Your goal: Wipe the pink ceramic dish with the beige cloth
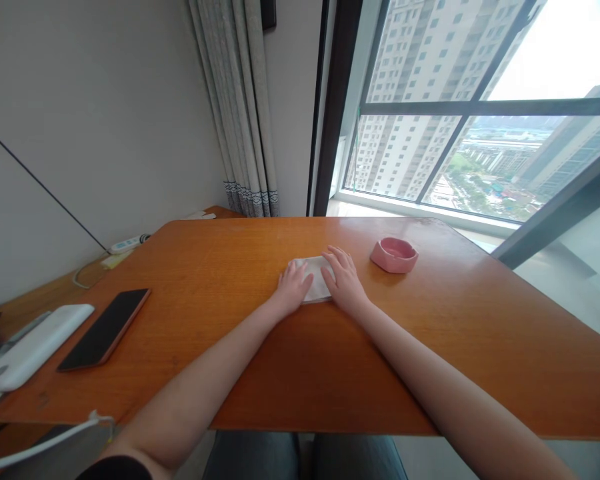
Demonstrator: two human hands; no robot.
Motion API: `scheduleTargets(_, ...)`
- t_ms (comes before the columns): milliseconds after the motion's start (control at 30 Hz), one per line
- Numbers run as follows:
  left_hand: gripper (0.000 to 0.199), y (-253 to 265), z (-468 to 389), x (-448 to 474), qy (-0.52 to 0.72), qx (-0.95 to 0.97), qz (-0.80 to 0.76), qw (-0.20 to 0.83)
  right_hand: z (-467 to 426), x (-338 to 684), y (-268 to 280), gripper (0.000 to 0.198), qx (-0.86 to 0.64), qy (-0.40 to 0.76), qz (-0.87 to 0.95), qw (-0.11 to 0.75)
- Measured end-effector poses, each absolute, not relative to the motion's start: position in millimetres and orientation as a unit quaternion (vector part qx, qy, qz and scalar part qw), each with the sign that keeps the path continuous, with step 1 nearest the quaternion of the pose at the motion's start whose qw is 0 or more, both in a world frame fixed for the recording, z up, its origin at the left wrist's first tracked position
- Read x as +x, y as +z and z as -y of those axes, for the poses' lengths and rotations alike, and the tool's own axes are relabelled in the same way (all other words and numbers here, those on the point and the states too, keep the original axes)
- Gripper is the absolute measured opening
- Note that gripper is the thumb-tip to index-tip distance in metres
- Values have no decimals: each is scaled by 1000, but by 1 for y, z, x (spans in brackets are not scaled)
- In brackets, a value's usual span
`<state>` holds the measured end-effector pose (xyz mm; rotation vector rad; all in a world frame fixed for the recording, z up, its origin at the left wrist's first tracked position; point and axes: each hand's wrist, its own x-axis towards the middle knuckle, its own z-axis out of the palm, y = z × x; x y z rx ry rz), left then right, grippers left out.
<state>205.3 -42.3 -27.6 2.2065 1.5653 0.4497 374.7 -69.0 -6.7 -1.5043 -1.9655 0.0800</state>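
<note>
Under the left hand (294,285) and right hand (346,283): folded white cloth (319,279), flat on the brown wooden tabletop (215,267). Left covers its left side, right its right edge. Both palms down, fingers extended, nothing clenched. Pink ashtray (395,257) just right of the right hand, not touching. Well left of the left hand: dark-screened smartphone (105,330), then a white rounded slab (37,343); grey oval mark on it, too small to read.

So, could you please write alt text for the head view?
A left hand and a right hand rest on a white cloth on a wooden table. A pink dish sits to the right, a phone lies to the left, and a window is beyond.
</note>
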Motion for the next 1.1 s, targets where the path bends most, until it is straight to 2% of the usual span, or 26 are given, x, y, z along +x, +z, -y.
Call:
scheduleTargets(100, 58, -30, 54, 217, 179, 823, -510, 172, 74, 364, -8, 50, -596, 37, 770, 223)
scheduleTargets(233, 56, -30, 44, 201, 121, 850, -501, 107, 81, 361, -21, 59, -653, 52, 750, 89)
scheduleTargets(500, 54, -26, 39, 190, 87, 862, -490, 96, 111, 436, -29, 66, -745, -8, 665, 46)
scheduleTargets(633, 54, -28, 39, 191, 89, 862, -489, 100, 122, 486, -34, 66, -745, -10, 666, 24)
scheduleTargets(733, 52, -31, 39, 192, 103, 857, -494, 101, 128, 496, -33, 64, -746, -16, 665, 42)
scheduleTargets(900, 34, -32, 37, 199, 233, 836, -482, 122, 130, 457, -7, 54, -639, -111, 740, 181)
scheduleTargets(1000, 24, -31, 33, 201, 300, 827, -440, 180, 119, 417, 1, 54, -559, -59, 793, 234)
scheduleTargets(1100, 21, -30, 26, 203, 267, 832, -430, 226, 94, 378, -8, 58, -529, 41, 803, 271)
